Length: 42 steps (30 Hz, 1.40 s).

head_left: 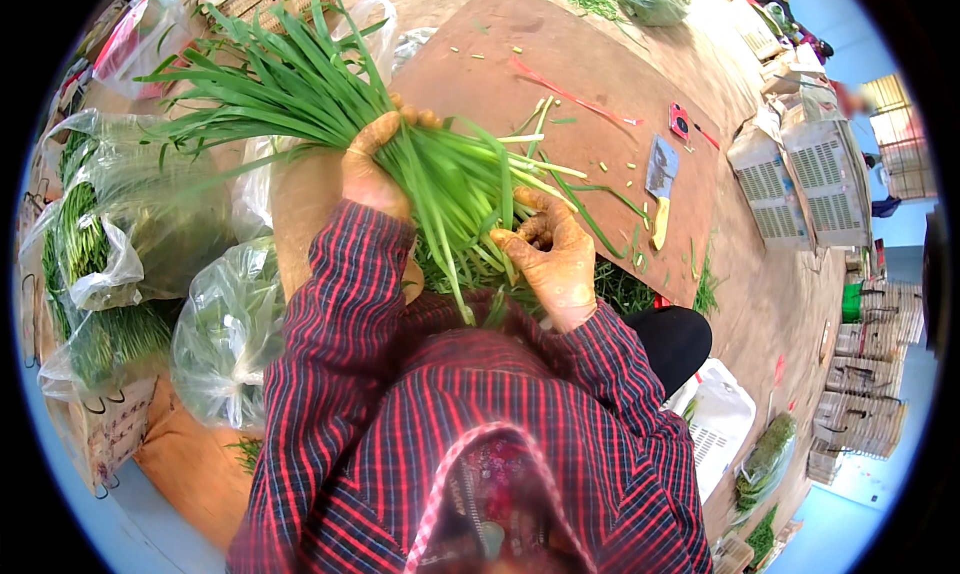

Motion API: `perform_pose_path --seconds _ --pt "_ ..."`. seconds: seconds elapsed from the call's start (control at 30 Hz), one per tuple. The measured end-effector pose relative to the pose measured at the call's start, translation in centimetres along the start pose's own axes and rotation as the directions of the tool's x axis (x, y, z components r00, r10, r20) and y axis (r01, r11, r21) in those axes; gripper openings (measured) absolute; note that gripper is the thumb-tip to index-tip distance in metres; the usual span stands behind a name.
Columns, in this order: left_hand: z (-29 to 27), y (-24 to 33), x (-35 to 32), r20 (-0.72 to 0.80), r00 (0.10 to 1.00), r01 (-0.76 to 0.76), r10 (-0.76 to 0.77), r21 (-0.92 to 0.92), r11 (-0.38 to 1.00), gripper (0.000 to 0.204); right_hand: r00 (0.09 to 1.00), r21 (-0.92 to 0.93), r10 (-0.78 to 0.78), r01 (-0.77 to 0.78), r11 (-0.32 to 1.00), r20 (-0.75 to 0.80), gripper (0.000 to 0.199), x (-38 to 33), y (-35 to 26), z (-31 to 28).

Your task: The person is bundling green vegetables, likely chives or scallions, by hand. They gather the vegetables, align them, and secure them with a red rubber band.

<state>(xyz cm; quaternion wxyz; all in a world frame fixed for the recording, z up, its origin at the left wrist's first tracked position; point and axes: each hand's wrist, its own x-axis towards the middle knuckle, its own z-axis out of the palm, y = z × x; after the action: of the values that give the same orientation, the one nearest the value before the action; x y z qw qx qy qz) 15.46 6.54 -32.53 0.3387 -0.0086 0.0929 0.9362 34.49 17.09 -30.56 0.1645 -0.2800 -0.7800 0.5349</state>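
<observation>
My left hand (378, 164) is wrapped round the middle of a thick bunch of garlic chives (290, 89). The dark green leaves fan out to the far left. The pale stem ends point right over a brown board (490, 44). At the lower stems my right hand (552, 252) has its thumb and fingers bent together on a few stalks; part of its grip is hidden. Some loose leaves hang down toward my lap. A cleaver (660, 179) with a yellow handle lies on the board, right of my right hand.
Red ties (580, 96), a small red-and-black item (679, 121) and cut stem bits lie on the board. Clear bags of greens (95, 229) stand at my left. A white basket (712, 414) is at lower right, and stacked white crates (800, 174) stand farther right.
</observation>
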Motion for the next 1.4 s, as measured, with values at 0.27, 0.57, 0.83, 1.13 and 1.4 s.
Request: perform_pose_path --seconds 0.27,0.57,0.83,1.13,1.4 --pt "-0.1 -0.6 0.0 -0.13 0.991 0.049 -0.043 0.04 0.998 0.025 0.98 0.009 -0.112 0.112 0.994 0.163 0.056 0.6 1.0 0.4" --pt "0.2 -0.8 0.0 -0.235 0.966 0.1 -0.105 -0.036 0.994 0.024 0.974 -0.081 -0.219 0.223 0.971 0.054 0.011 0.0 1.5 -0.9" --pt "0.7 2.0 0.4 -0.096 0.994 -0.055 0.045 -0.112 0.992 0.019 0.985 -0.275 -0.095 0.132 0.952 0.144 0.013 -2.4 5.2 -7.1" --pt "1.8 0.7 -0.1 -0.227 0.954 -0.178 0.198 0.105 0.978 0.024 0.961 -0.479 0.218 -0.113 0.871 0.169 0.03 -3.3 2.5 -10.4" --pt "0.8 -0.9 -0.2 -0.154 0.984 -0.046 0.085 0.238 0.97 0.024 0.91 -0.39 -0.407 0.404 0.827 0.081 0.027 2.5 -4.3 -0.3"
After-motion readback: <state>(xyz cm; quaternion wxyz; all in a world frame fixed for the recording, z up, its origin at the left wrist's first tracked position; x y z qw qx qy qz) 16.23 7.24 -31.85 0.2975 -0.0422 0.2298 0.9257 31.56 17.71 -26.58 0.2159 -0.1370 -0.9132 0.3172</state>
